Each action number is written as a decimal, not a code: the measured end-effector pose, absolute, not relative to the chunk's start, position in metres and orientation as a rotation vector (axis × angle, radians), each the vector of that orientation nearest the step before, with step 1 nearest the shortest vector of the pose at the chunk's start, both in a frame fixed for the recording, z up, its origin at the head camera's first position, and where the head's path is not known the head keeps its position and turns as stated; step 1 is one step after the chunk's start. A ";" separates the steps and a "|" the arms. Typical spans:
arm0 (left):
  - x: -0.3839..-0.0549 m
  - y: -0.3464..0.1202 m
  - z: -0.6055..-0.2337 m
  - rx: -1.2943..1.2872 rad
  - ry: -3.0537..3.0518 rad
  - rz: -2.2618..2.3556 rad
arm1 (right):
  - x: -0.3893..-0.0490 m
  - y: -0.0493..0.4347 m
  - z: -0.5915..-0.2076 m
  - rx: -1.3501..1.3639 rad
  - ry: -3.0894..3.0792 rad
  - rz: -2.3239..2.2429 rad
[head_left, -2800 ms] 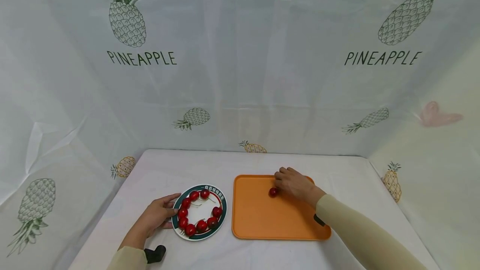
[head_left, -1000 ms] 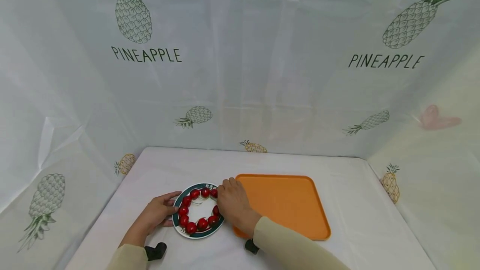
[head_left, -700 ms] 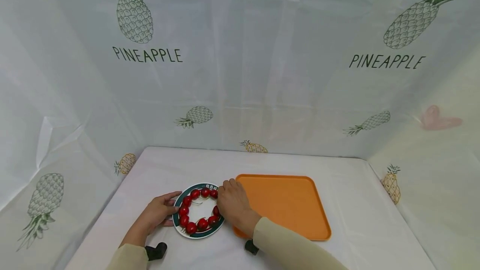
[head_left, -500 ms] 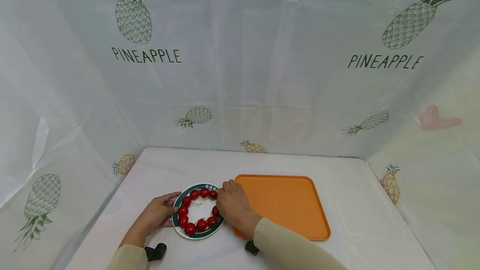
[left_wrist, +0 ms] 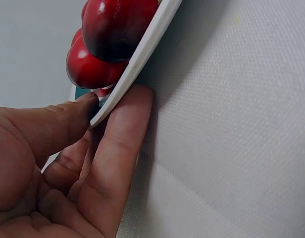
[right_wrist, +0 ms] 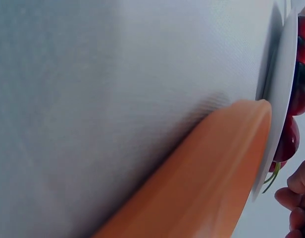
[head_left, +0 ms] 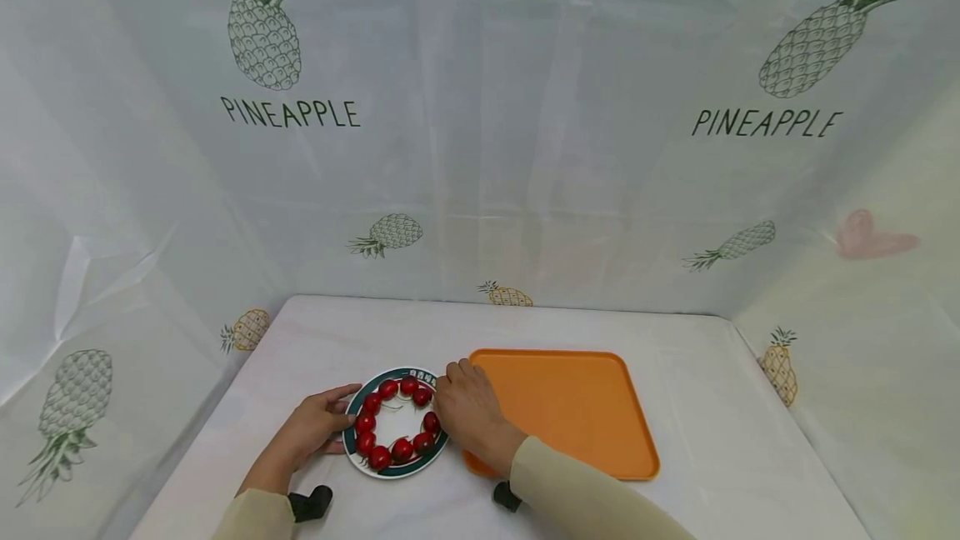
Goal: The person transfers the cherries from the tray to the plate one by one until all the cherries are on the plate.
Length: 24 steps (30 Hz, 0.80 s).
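A round white plate point(head_left: 401, 419) with a green rim bears a ring of several red cherries point(head_left: 379, 457). My left hand point(head_left: 311, 425) grips its left edge. In the left wrist view the thumb point(left_wrist: 58, 124) lies on the rim and a finger point(left_wrist: 125, 134) is beneath it. My right hand point(head_left: 472, 407) is over the plate's right edge, its fingers curled at the upper-right cherry point(head_left: 422, 397). The right wrist view shows those fingers point(right_wrist: 298, 198) at the frame's edge, dark red between them; the grip itself is mostly hidden.
An orange tray point(head_left: 577, 415) lies right of the plate, partly beneath my right forearm. In the right wrist view the tray's rim point(right_wrist: 241, 144) is close against the plate. White cloth point(head_left: 375, 327) covers the table, and a pineapple-print curtain point(head_left: 480, 148) surrounds it.
My right hand has moved left from the tray to the plate, and the tray's cherry is gone from there. The upper-right cherry on the plate has since shifted slightly inward. My left hand stays put.
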<state>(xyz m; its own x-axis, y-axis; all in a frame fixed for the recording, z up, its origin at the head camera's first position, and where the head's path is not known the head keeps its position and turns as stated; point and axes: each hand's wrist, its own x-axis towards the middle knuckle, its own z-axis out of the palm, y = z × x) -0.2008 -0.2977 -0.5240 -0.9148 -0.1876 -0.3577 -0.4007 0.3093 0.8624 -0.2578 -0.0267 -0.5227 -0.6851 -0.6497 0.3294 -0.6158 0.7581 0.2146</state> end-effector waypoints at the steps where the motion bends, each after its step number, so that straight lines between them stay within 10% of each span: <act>1: -0.201 -0.298 -0.524 -0.535 2.382 1.651 | -0.258 -0.026 -0.522 0.963 -2.573 -0.117; 24: -0.192 -0.297 -0.512 -0.618 2.640 1.319 | -0.256 0.015 -0.523 0.794 -2.459 0.090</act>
